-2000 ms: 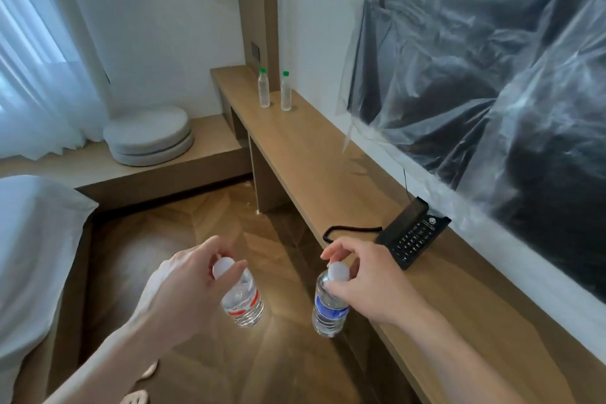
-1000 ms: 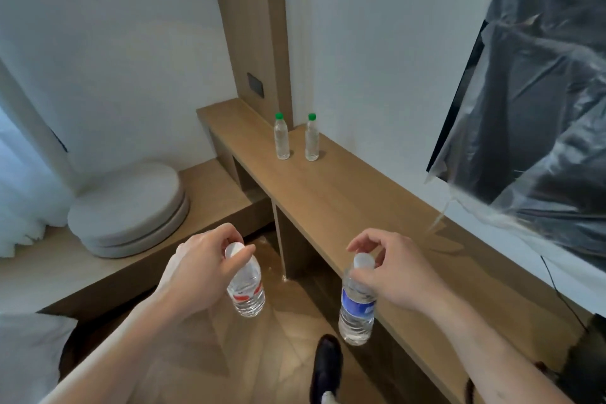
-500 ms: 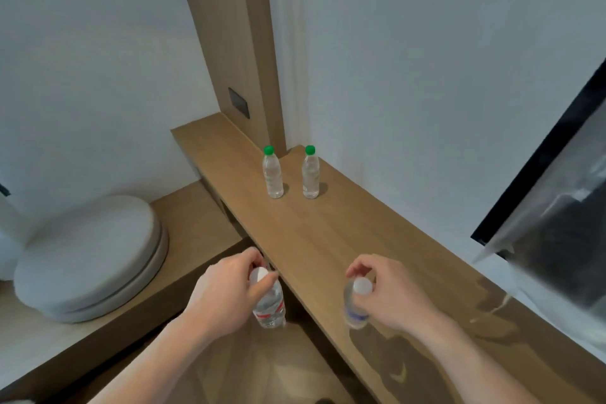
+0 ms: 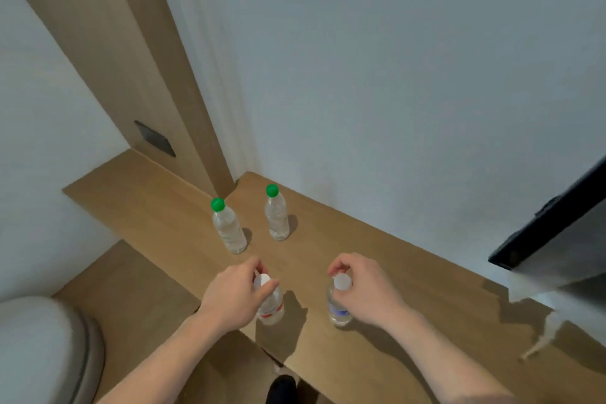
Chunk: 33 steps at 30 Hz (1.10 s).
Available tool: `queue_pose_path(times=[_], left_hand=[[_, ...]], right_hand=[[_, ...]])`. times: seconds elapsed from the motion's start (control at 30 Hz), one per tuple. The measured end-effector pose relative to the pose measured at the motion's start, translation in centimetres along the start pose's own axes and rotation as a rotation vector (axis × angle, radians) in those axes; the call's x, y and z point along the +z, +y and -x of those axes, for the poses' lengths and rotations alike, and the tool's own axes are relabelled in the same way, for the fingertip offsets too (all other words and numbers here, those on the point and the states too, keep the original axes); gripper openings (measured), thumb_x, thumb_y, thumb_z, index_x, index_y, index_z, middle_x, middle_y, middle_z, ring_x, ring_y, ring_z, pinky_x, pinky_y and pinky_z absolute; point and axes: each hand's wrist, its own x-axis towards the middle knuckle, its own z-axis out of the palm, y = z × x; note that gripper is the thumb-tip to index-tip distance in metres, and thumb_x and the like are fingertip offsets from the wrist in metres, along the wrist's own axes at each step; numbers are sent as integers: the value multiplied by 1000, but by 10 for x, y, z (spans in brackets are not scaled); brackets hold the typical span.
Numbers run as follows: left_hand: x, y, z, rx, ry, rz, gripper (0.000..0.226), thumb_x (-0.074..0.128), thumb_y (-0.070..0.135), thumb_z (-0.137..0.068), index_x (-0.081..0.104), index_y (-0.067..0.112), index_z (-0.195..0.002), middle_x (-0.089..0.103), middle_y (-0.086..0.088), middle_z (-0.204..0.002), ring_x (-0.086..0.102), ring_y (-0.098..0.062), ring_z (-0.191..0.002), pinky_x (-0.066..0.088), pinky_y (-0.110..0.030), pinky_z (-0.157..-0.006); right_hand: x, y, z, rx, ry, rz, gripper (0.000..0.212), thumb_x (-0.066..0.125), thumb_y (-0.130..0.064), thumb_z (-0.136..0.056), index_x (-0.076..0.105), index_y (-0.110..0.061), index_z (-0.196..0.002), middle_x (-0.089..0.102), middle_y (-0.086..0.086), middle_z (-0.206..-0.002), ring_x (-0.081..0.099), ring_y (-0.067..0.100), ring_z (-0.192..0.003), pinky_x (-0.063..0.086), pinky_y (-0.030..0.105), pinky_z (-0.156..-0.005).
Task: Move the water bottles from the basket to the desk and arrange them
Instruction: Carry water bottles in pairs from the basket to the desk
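Left grip [image 4: 237, 297] pinches the red-label bottle [image 4: 271, 305] by its cap; right grip [image 4: 365, 289] likewise the blue-label bottle [image 4: 337, 307]. Both stand at the table [image 4: 377, 272] near edge, before two green-capped bottles [image 4: 229, 229].

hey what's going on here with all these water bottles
A person is setting two white-capped bottles on the wooden desk. The left hand grips the red-labelled bottle by its neck, and the right hand pinches the cap of the blue-labelled bottle. Both are at the desk's near edge. Two green-capped bottles already stand behind them.
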Motion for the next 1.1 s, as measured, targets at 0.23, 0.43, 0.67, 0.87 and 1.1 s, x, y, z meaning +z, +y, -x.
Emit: queue_pose_path(times=[0.23, 0.43, 0.67, 0.87, 1.1], left_hand=[[-2, -37, -78, 193, -98, -119, 32, 50, 66, -97, 48, 34, -101, 57, 9, -84, 58, -17, -78, 45, -36, -62], [-7, -49, -99, 228, -114, -93, 32, 47, 67, -98, 47, 35, -101, 60, 10, -88, 59, -12, -78, 49, -32, -63], [-32, -52, -91, 320, -144, -174, 53, 34, 79, -94, 53, 36, -118, 66, 10, -94, 65, -14, -82, 58, -38, -73], [-63, -35, -43, 467, -130, -106, 44, 49, 67, -95, 48, 44, -132, 62, 23, -99, 61, -3, -85, 51, -32, -70], [-51, 42, 49, 785, -220, -48, 34, 49, 48, -84, 47, 51, -118, 57, 27, -111, 62, -2, -92, 56, -35, -80]], right_hand=[[37, -28, -48, 222, 57, -29, 27, 70, -14, -86, 65, -36, -101, 60, -15, -109, 58, 10, -103, 50, 28, -86], [56, -41, -61, 333, 148, -111, 29, 60, -13, -91, 67, -38, -105, 61, -18, -114, 57, 7, -110, 52, 31, -94], [52, -51, -29, 385, 155, -93, 55, 56, -13, -96, 54, -38, -145, 54, -13, -147, 50, 12, -135, 45, 35, -113], [44, -61, 62, 398, 210, -176, 72, 67, -21, -99, 34, -40, -160, 36, -23, -161, 32, 4, -149, 28, 33, -126], [31, -36, 222, 582, 337, -242, 90, 69, -17, -100, 16, -58, -160, 13, -32, -167, 17, 7, -158, 26, 46, -130]])
